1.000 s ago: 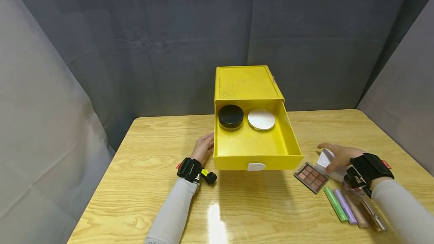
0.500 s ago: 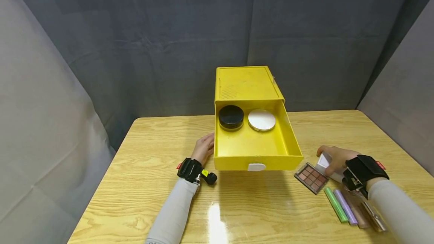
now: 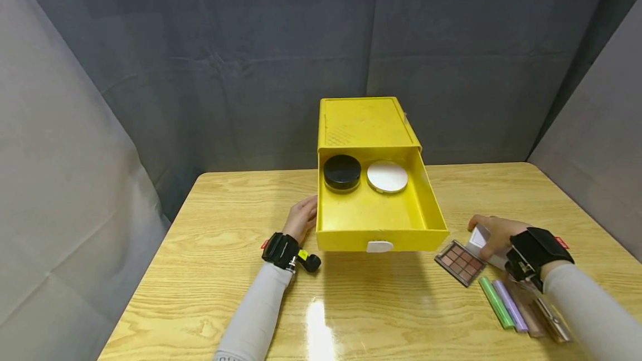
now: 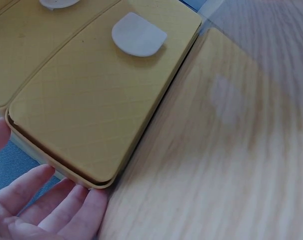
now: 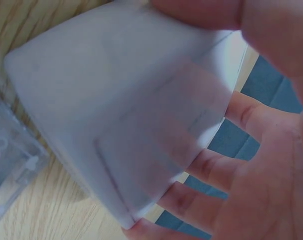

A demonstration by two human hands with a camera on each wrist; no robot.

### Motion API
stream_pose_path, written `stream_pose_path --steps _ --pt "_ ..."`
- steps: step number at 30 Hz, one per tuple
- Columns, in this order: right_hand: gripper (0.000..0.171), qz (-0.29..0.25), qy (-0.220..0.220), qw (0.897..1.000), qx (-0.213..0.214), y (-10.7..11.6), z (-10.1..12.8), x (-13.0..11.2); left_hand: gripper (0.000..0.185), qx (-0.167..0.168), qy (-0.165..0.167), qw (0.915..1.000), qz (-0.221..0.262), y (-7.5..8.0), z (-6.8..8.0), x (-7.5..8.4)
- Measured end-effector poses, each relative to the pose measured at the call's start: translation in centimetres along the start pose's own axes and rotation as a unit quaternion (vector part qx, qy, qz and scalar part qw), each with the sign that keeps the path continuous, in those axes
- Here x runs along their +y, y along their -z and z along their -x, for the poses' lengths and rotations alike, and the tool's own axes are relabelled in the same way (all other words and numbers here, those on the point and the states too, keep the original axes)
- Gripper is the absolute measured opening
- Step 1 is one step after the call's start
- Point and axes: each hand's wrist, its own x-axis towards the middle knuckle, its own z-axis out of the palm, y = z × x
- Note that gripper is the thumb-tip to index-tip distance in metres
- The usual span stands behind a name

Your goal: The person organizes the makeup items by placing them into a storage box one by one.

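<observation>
A yellow drawer box [image 3: 368,121] stands at the table's far middle, its drawer [image 3: 351,237] pulled out toward me. Inside at the back sit a black jar [image 3: 341,172] and a white round compact [image 3: 387,176]. My left hand [image 3: 306,213] rests with relaxed fingers against the drawer's left wall; the left wrist view shows those fingers [image 4: 46,200] at the corner of the drawer front [image 4: 91,100]. My right hand [image 3: 485,230] grips a white case [image 3: 478,237] on the table at the right; in the right wrist view the case [image 5: 131,115] lies between thumb and fingers.
An eyeshadow palette [image 3: 459,262] lies just left of the white case. A green tube [image 3: 495,301], a purple tube [image 3: 510,305] and other slim cosmetics lie near the table's [image 3: 225,249] front right edge. Grey curtains enclose the table.
My right hand has settled lower on the white case and its fingers have closed round it. The left hand and the drawer have not moved.
</observation>
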Motion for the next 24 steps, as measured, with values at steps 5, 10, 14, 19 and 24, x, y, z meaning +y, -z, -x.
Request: stream_pose_path --steps 5,10,14,19,24 --pt "0.063 -0.004 0.001 1.000 -0.007 0.2 0.1 0.0 0.049 -0.003 -0.003 1.0000 0.003 0.1 -0.1 -0.2" --pt "0.066 0.000 0.013 1.000 -0.010 1.4 0.4 -0.1 0.047 -0.002 -0.002 1.0000 0.000 0.1 -0.2 -0.2" --pt "0.071 -0.010 0.017 1.000 -0.008 3.5 1.0 -0.5 0.046 0.001 0.002 1.0000 0.001 0.0 -0.1 -0.1" --pt "0.067 -0.009 0.073 0.997 0.020 6.7 2.5 -2.2 0.047 0.000 0.004 1.0000 0.002 -0.1 0.1 0.0" --pt "0.068 0.007 0.108 0.993 0.045 9.7 4.4 -4.8 0.048 -0.004 0.000 1.0000 0.009 -0.2 0.2 0.2"
